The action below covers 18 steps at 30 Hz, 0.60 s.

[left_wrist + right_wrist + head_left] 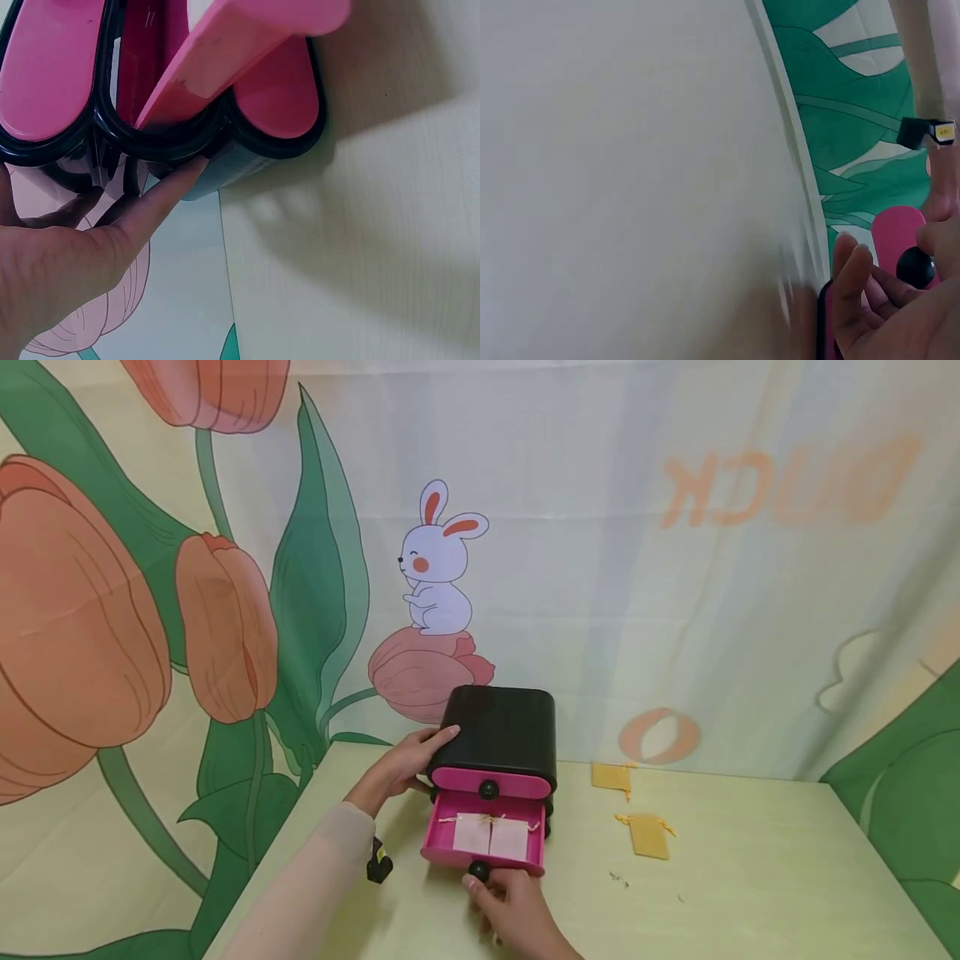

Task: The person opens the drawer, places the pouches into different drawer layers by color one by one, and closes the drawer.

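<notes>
A small black drawer cabinet [501, 727] with pink drawer fronts stands on the table. Its middle drawer [444, 835] is pulled out and holds two white drawstring pouches [472, 835]. My left hand [401, 764] braces the cabinet's left side, the thumb lying over the top edge. In the left wrist view, the left fingers [161, 199] reach straight along the black casing. At the front of the pulled-out drawer, my right hand [517, 906] pinches the round black knob [478, 870] between thumb and fingers. In the right wrist view its other fingers curl below a black knob [915, 268].
Two yellow drawstring pouches, one at the back [611, 776] and one nearer [649, 837], lie right of the cabinet. Small thin pieces [618, 879] sit in front of them. A black device [379, 862] is at my left wrist. A printed curtain [585, 568] hangs behind.
</notes>
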Each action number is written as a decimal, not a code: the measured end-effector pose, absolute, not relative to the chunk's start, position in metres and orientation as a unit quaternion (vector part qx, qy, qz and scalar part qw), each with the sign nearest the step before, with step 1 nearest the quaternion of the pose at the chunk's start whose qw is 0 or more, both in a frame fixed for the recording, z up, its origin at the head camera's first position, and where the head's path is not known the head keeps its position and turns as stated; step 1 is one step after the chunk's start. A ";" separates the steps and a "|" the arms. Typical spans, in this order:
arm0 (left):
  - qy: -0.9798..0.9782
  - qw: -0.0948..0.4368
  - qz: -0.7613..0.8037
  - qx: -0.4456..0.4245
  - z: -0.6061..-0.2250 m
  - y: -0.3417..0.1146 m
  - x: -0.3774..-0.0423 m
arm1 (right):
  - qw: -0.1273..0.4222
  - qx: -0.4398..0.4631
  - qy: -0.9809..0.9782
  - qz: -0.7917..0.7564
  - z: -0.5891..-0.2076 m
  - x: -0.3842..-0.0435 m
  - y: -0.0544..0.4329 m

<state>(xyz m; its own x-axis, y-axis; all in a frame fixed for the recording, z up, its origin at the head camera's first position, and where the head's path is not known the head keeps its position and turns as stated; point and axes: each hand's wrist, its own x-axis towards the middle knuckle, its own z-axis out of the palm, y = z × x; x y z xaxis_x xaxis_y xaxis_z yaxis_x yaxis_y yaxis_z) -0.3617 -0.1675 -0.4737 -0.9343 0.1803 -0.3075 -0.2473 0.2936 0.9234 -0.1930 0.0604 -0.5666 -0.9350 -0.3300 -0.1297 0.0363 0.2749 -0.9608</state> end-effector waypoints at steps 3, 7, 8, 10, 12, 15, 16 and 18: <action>0.782 0.179 0.596 -0.022 -0.473 -0.167 -0.362 | 0.127 -0.103 0.784 -0.599 -0.563 -0.203 0.060; 0.782 0.177 0.597 -0.020 -0.471 -0.168 -0.362 | 0.092 -0.106 0.785 -0.603 -0.562 -0.225 0.062; 0.782 0.177 0.597 -0.019 -0.471 -0.168 -0.362 | 0.086 -0.105 0.786 -0.603 -0.561 -0.231 0.062; 0.781 0.177 0.599 -0.016 -0.471 -0.168 -0.362 | 0.076 -0.102 0.789 -0.601 -0.560 -0.242 0.063; 0.780 0.177 0.601 -0.014 -0.471 -0.168 -0.362 | 0.068 -0.100 0.793 -0.598 -0.558 -0.251 0.063; 0.778 0.180 0.602 -0.012 -0.472 -0.168 -0.361 | 0.036 -0.104 0.809 -0.578 -0.560 -0.260 0.062; 0.778 0.181 0.602 -0.012 -0.472 -0.168 -0.361 | 0.022 -0.106 0.817 -0.566 -0.562 -0.262 0.061; 0.779 0.182 0.600 -0.014 -0.472 -0.169 -0.360 | -0.006 -0.111 0.835 -0.538 -0.565 -0.264 0.059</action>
